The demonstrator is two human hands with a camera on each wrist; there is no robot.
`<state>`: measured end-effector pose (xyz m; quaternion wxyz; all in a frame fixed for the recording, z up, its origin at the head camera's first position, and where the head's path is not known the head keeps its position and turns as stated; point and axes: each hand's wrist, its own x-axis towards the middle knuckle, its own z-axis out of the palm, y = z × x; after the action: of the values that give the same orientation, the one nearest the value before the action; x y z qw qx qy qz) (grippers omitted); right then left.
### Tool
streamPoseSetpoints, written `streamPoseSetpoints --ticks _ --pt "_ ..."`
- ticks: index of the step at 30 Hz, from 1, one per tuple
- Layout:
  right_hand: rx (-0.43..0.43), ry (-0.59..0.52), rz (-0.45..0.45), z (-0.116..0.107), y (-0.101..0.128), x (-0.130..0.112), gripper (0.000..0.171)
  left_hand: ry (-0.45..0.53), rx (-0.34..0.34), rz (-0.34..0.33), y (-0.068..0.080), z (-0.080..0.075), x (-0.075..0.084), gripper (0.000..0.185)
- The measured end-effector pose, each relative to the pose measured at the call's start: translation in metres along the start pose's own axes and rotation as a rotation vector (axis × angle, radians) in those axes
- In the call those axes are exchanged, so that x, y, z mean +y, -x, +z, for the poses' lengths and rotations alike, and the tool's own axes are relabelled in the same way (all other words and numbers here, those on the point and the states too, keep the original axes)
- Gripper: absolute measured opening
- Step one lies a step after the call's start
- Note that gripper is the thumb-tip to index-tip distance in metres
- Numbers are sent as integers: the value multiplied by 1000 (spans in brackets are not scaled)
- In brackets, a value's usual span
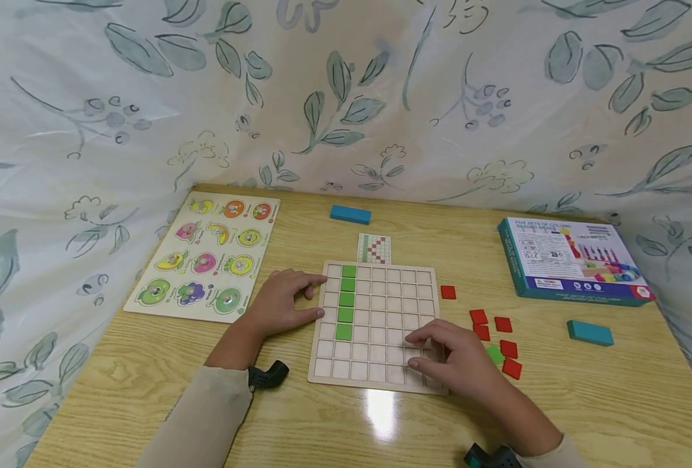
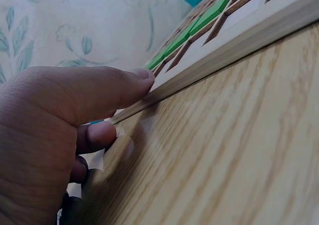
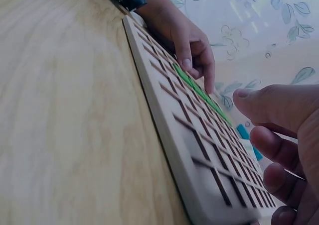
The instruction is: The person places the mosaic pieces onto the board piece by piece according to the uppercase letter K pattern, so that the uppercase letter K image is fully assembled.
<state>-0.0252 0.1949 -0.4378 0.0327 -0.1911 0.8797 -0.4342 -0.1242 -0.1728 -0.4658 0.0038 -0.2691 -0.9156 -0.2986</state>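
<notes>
Wooden grid board (image 1: 375,305) lying flat at mid-desk (image 1: 586,403), five green tiles (image 1: 346,301) filling its second column. Left hand (image 1: 281,302) resting relaxed against the board's left edge, fingers straight, thumb pressed to the rim. Right hand (image 1: 454,354) hovering loosely curved over the lower right squares, nothing visibly held. Red tiles (image 1: 495,338) and one green tile (image 1: 494,354) scattered just right of the board. Pattern card (image 1: 374,248) beyond the far edge. Fruit puzzle (image 1: 208,255) well left; game box (image 1: 574,261) well right; two teal blocks (image 1: 590,332) apart.
</notes>
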Motion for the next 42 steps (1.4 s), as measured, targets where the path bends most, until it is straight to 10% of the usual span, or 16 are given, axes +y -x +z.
streamPoseSetpoints --ticks 42 --pt "42 327 50 -90 63 67 47 -11 -2 11 0 0 2 57"
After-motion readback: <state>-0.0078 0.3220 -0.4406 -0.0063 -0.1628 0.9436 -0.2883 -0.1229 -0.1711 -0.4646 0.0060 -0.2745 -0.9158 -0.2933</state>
